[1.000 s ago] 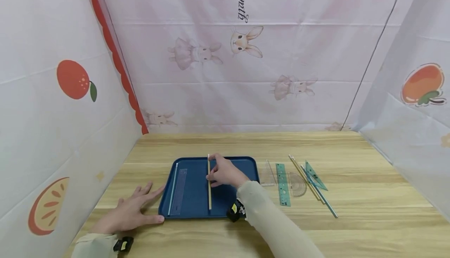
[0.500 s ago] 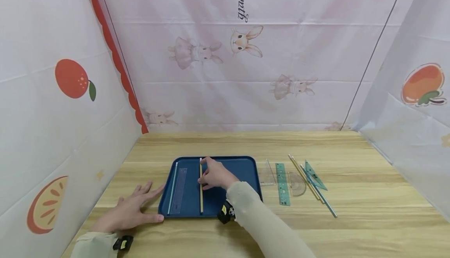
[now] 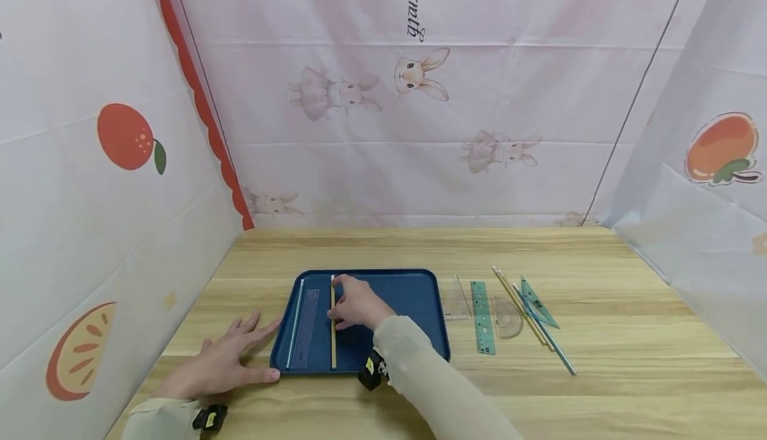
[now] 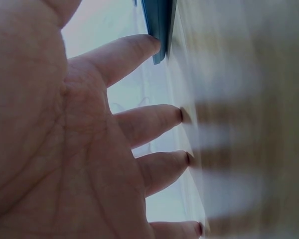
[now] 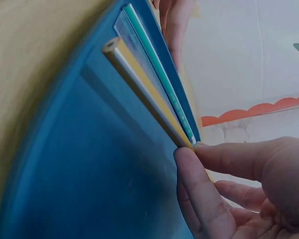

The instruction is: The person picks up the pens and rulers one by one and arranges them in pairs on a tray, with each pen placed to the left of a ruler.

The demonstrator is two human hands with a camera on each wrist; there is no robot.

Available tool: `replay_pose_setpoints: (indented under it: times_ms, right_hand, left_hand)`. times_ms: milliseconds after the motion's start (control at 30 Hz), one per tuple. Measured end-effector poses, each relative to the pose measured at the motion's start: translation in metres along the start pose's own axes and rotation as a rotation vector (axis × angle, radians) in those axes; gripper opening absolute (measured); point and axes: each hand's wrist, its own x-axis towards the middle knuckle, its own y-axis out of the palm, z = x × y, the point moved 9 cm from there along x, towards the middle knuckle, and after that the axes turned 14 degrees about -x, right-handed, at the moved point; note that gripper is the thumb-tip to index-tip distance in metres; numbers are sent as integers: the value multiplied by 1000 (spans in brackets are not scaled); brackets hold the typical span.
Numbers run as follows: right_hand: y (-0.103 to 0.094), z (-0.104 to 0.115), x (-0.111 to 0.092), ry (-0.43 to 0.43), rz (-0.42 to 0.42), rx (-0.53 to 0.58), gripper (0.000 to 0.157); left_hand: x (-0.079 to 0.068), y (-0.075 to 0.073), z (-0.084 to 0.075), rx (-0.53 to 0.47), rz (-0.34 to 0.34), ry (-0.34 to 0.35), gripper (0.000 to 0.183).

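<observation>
- Yellow pencil (image 3: 333,350): held over the left part of the blue tray (image 3: 398,288), centre-left of head frame, lower end seemingly raised.
- Pinched toward its upper end between right hand (image 3: 359,303) thumb and fingers; no gap left.
- Best aligned with the clear ruler (image 3: 308,333), lowered flat, released gently.
- Right wrist angled in from lower right.
- Left hand (image 3: 223,361), lower left: splayed, nothing gripped, tray edge touched.
</observation>
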Motion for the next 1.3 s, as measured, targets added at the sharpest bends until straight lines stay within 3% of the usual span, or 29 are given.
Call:
replay_pose_setpoints:
  times_ms: [467,933,1300]
  right_hand:
    - [15,8,5,24,-13,-74,71]
    - [20,14,12,80,-56,-194,66]
    - [21,19,12,70,-69,-260,60]
  left_hand:
    - [1,1,2,-7,12,-22,98]
    - [0,2,0,-20,12,6,98]
    - [0,1,1,-23,15,-11,98]
